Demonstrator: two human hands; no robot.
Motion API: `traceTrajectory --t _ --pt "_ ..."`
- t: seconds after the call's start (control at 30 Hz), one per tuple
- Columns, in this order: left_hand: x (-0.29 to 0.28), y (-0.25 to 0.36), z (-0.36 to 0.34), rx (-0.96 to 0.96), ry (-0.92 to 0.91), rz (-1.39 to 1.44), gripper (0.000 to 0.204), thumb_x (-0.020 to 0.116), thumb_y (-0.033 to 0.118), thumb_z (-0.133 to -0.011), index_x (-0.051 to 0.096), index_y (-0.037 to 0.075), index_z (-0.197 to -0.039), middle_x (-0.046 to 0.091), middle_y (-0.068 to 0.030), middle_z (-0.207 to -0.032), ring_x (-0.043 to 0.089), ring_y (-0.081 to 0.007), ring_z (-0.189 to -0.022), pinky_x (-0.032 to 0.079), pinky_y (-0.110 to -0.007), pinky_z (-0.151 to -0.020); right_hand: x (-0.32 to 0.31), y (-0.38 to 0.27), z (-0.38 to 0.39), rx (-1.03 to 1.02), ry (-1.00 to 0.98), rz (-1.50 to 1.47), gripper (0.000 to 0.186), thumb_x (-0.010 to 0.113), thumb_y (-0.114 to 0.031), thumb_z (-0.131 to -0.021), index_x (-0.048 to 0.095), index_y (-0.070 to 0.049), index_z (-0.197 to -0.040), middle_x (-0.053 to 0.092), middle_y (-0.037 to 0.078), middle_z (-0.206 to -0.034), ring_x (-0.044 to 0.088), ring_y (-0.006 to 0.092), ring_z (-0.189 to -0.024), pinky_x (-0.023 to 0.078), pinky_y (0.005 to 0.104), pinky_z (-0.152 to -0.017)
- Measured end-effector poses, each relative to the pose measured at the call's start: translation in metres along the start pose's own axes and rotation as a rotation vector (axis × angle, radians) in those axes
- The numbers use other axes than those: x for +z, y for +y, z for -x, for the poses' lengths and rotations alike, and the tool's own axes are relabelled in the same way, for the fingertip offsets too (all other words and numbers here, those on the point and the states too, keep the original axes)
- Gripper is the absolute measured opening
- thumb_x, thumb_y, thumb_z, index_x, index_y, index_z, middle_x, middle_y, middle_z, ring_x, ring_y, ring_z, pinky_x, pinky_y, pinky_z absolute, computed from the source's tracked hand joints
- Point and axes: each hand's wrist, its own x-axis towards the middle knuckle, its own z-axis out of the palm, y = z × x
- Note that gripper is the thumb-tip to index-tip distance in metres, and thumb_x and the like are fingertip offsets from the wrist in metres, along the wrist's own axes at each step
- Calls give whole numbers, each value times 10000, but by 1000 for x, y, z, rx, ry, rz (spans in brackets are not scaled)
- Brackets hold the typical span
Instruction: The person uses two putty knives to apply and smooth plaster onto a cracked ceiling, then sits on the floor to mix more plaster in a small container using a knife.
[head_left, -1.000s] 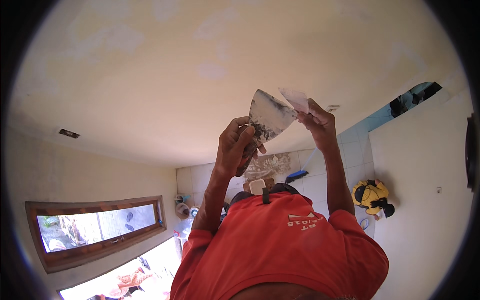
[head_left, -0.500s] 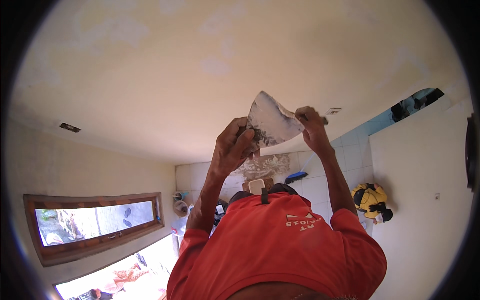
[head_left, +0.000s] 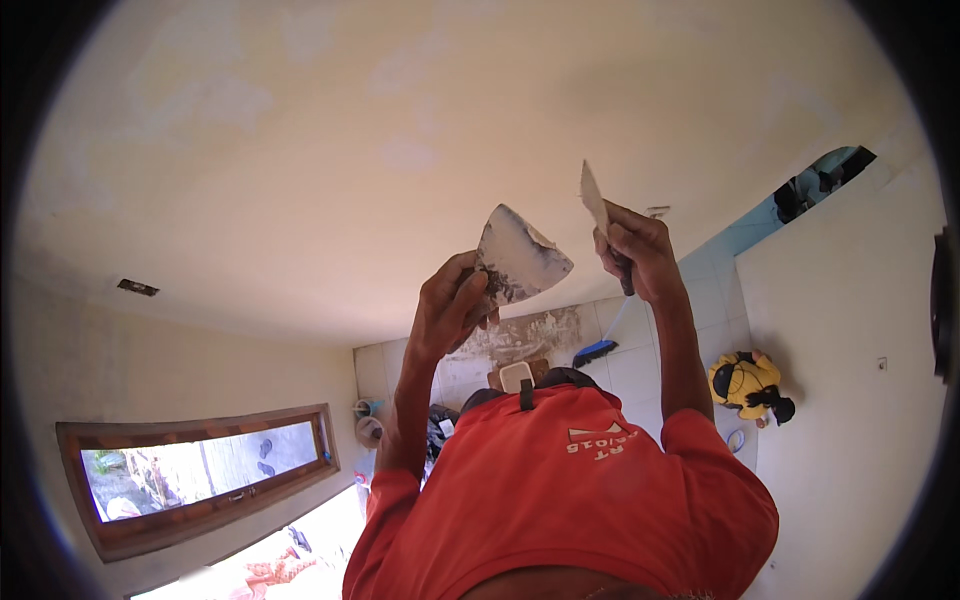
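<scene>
My left hand grips a wide, fan-shaped putty knife, its stained metal blade smeared with pale paste. To its right, my right hand is closed round the dark handle of a smaller putty knife, whose coated blade points upward, almost edge-on. The two blades are apart. Both hands are raised in front of the pale, patchy plastered wall.
Below are floor tiles, a blue broom head, a white container and buckets. A person in yellow crouches by the right wall. A wooden-framed window is at lower left, an opening at upper right.
The smaller blade met the wide one half a second ago and now stands apart, turned upright. My left hand and its knife have moved down and left.
</scene>
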Motion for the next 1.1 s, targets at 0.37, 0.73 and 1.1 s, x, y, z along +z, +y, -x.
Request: traceTrajectory --t 0.37,0.73,1.1 --pt "-7 12 -3 -1 -142 -24 316 498 209 -1022 548 -47 -1199 622 -70 -759 597 -119 -619 477 -270 -558 -16 25 -19 154 -281 191 169 614 -121 -936 645 20 -1024 567 -9 -696 463 52 -569 371 213 -511" --pt "14 -4 -3 117 118 60 323 510 177 -1004 466 -63 -1217 652 -149 -849 641 -160 -654 510 -278 -541 -10 90 18 162 265 101 269 610 -110 -933 558 35 -1153 584 34 -764 548 84 -627 413 229 -475" --pt "28 -13 -7 69 276 -31 307 493 226 -1016 507 -47 -1154 657 -131 -877 638 -127 -726 502 -271 -586 15 38 44 -39 252 413 233 609 -58 -924 579 30 -1138 650 62 -795 589 89 -676 492 250 -584"
